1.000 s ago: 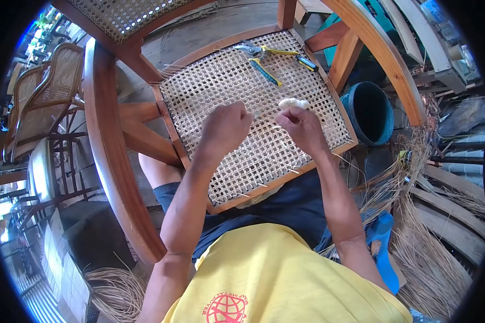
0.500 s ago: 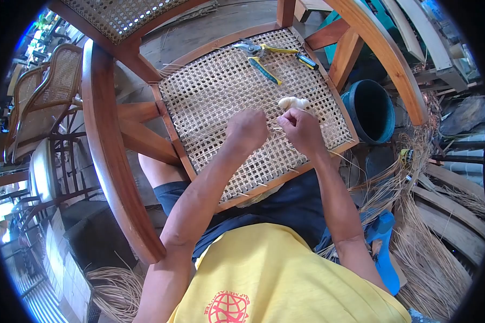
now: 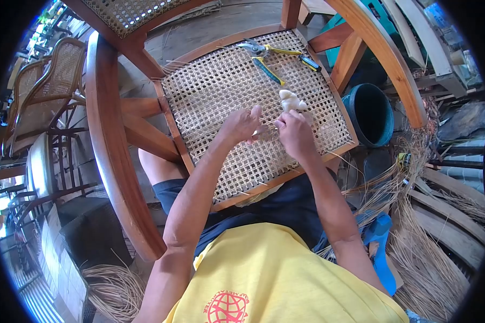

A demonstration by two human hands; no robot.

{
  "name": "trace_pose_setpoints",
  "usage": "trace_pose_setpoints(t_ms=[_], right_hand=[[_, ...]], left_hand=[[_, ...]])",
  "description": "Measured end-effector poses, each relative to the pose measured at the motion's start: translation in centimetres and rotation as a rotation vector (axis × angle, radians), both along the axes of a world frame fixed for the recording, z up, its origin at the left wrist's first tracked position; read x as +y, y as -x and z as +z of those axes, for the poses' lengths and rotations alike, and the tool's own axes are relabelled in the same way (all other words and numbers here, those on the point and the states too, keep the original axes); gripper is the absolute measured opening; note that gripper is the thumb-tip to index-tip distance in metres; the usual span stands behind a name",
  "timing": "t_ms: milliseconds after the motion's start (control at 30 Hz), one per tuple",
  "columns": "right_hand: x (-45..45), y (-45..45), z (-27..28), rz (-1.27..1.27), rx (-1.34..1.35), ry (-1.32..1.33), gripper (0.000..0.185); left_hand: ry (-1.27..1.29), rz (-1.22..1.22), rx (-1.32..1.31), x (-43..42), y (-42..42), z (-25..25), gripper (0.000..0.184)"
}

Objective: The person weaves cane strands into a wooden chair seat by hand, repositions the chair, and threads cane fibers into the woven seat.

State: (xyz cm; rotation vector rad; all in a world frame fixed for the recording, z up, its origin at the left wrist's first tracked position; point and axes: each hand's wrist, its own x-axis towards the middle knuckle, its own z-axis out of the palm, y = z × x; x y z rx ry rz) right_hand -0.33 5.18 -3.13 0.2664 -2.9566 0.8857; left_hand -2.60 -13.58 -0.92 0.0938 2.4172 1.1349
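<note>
A woven cane seat [image 3: 199,97] in a wooden frame lies before me. Over its middle, my left hand [image 3: 243,125] has its fingers apart, with nothing visible in them. Just right of it, my right hand [image 3: 295,133] is closed low over the weave; whatever it holds is hidden or too small to name. A white lumpy piece [image 3: 292,100] touches or lies right behind my right hand. Pruning shears [image 3: 268,60] with yellow and teal handles rest near the seat's far edge, beside a small dark-and-blue tool [image 3: 310,63].
Curved wooden armrests [image 3: 110,145] flank the seat. A dark teal bucket [image 3: 367,114] stands to the right. Loose cane strands [image 3: 425,253] lie at the lower right, and a cane coil [image 3: 113,290] at the lower left. Rattan chairs [image 3: 54,86] stand at the left.
My left hand first moved right, then its fingers opened. My right hand shifted slightly left and nearer to the left one. The white piece now looks turned more upright.
</note>
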Motion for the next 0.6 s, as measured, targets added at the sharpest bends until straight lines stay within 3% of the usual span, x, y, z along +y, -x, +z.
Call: trace_pose_setpoints(t_ms=[67,133,267,333,433,533,600], right_hand=[[-0.3,-0.3,0.2,-0.015,0.039,-0.058,0.015],[-0.1,-0.3,0.7,0.047,0.052,-0.064,0.012],[0.1,-0.9,0.4,0.1,0.014,0.051,0.011],[-0.1,-0.9,0.7,0.057,0.005,0.173,0.019],[0.0,-0.8,0.9,-0.031,-0.139,0.303,0.029],[0.6,-0.5,1.6,0.091,-0.122,0.336,0.042],[-0.1,0.1,2.1,0.041,-0.209,0.336,0.041]], left_hand=[[0.025,-0.054,0.065,0.0,0.4,-0.6,0.054],[-0.084,0.09,-0.132,0.0,0.9,-0.6,0.065],[0.101,-0.045,-0.123,0.9,0.5,0.6,0.057],[0.357,-0.039,0.07,1.1,-0.7,1.1,0.047],[0.516,0.113,0.186,-1.1,-2.3,2.7,0.043],[0.516,0.311,0.358,-5.4,-3.5,5.1,0.044],[0.441,0.312,0.387,-4.7,-4.0,6.1,0.042]])
